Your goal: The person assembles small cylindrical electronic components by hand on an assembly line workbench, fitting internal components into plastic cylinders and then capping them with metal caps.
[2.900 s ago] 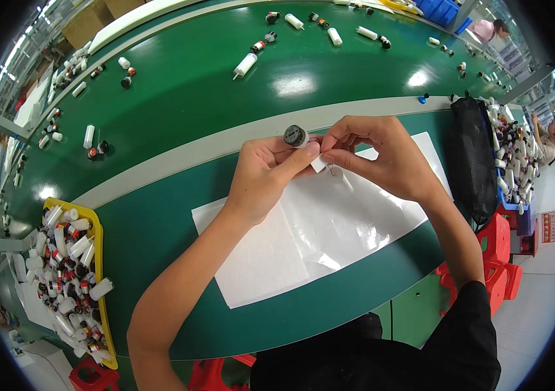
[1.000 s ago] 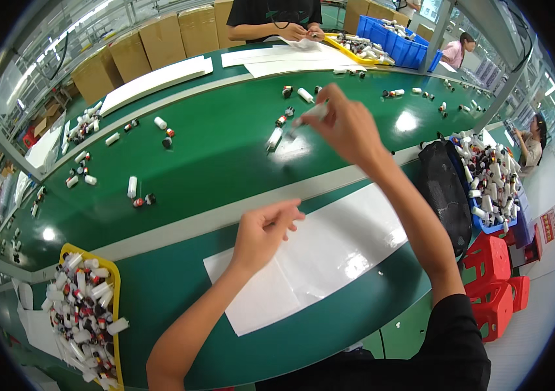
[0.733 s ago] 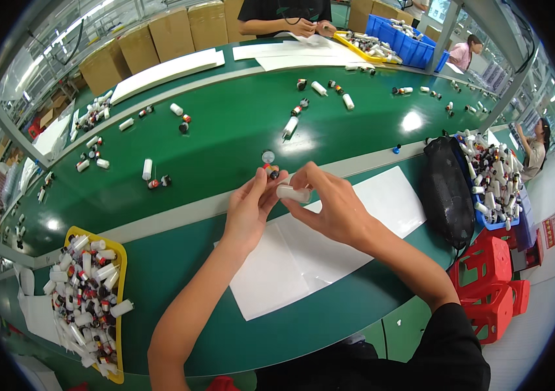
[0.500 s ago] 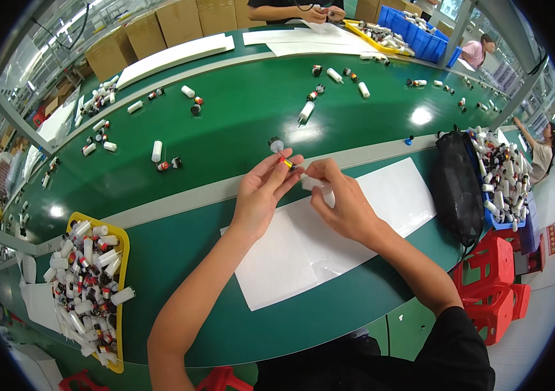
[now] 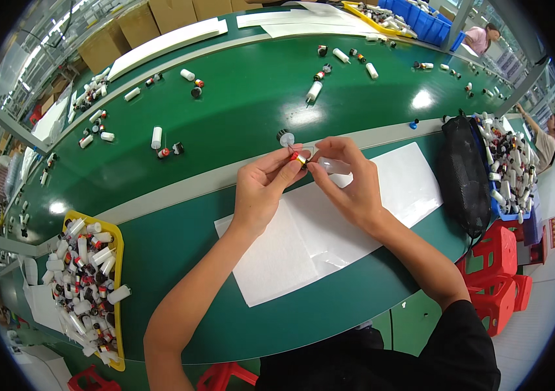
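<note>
The small red and gold part [image 5: 298,158] is mostly hidden between the fingertips of the left hand [image 5: 263,188] and right hand [image 5: 349,182], too small to identify. The clear tube [image 5: 333,167] blurs against the white sheet [image 5: 303,247].

Left arm: bare forearm is stretched from the near edge toward the far right.
Left hand [image 5: 261,189]: raised, palm turned right, thumb and forefinger pinched together at the tips.
Right arm: bent, brought in from the near right.
Right hand [image 5: 349,179]: fingers curled, fingertips [image 5: 312,166] met with the left hand's.
</note>
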Demonstrator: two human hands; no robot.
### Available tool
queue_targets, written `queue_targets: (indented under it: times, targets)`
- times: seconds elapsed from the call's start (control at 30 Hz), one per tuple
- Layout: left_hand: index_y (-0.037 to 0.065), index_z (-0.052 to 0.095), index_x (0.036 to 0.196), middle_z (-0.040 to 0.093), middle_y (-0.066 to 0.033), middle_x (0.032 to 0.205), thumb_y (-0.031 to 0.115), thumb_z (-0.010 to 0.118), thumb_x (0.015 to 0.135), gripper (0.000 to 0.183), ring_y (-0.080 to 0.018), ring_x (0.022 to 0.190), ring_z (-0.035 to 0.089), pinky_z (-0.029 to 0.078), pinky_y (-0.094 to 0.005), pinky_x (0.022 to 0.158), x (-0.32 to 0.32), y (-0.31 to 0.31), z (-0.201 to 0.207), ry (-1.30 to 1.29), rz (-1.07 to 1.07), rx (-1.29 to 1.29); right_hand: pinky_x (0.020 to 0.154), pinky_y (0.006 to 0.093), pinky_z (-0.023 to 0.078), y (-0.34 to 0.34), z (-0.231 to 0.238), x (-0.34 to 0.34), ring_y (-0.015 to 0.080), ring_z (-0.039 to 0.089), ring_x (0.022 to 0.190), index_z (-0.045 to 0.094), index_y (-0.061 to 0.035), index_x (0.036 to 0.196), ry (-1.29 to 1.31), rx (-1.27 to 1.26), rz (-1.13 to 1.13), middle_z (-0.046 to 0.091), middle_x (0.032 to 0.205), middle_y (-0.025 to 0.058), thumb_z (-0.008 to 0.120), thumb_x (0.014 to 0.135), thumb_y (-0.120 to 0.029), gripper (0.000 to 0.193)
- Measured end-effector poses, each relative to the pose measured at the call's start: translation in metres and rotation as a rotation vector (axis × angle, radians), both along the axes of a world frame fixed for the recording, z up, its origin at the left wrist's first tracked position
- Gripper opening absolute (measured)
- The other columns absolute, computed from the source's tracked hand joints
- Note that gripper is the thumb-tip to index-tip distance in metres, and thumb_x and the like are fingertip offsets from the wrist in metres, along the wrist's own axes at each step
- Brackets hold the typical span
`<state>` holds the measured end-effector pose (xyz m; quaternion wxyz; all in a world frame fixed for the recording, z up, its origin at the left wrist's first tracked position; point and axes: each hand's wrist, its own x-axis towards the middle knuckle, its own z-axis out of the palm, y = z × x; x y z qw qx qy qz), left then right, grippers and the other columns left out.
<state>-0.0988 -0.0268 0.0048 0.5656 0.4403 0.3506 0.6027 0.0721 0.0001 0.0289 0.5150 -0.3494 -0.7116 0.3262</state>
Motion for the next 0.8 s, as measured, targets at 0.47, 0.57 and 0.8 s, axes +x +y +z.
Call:
queue_targets:
  times: [0.47, 0.57, 0.8]
  targets:
    - [-0.007, 0.062, 0.128, 0.069, -0.0182, 0.119, 0.013, 0.065, 0.099, 0.036, -0.0197, 0.110, 0.067, 0.056, -0.0330, 0.100, 0.008, -0.003, 0.005, 0.014, 0.099, -0.008, 0.070, 0.0344, 0.055, 0.009, -0.006, 0.007, 0.0245, 0.067, 0.083, 0.070, -0.0042, 0.098, -0.231, 0.395, 0.013, 0.071, 0.094, 0.0081, 0.078, 0.078, 0.003, 0.022]
    - [-0.007, 0.061, 0.129, 0.068, -0.0176, 0.122, 0.019, 0.061, 0.102, 0.037, -0.0219, 0.111, 0.067, 0.056, -0.0352, 0.101, 0.004, -0.004, 0.007, 0.025, 0.096, -0.077, 0.070, 0.0343, 0.054, 0.008, -0.003, 0.004, 0.0243, 0.067, 0.083, 0.070, -0.0048, 0.098, -0.256, 0.443, 0.021, 0.071, 0.095, 0.0075, 0.078, 0.077, 0.003, 0.023]
    - [-0.007, 0.065, 0.124, 0.071, -0.0164, 0.116, 0.019, 0.062, 0.101, 0.034, -0.0215, 0.106, 0.069, 0.058, -0.0334, 0.097, -0.003, -0.002, 0.006, 0.028, 0.064, -0.009, 0.069, 0.0350, 0.053, 0.011, -0.007, 0.004, 0.0254, 0.066, 0.080, 0.065, -0.0054, 0.090, -0.199, 0.358, 0.074, 0.070, 0.095, 0.0076, 0.081, 0.074, 0.001, 0.023]
